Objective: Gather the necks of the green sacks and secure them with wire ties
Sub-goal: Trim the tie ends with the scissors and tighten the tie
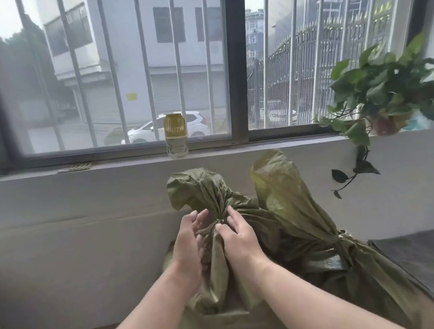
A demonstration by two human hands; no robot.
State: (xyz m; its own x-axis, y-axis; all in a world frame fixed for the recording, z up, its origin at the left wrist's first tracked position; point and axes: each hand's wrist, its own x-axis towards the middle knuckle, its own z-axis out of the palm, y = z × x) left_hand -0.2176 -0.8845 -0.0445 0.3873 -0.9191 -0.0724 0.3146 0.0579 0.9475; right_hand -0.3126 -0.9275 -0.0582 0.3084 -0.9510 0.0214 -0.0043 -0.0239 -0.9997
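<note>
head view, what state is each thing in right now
middle sack: neck gathered and cinched
right sack: neck tied off
left hand: open, touching the middle sack's neck
right hand: open, touching the same neck
bottle: upright on sill
potted plant: upright, vine trailing down

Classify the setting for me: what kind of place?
Probably a street-level room used for packing or storage: barred window with a car outside, potted plant on the sill, green sacks below it.
</note>
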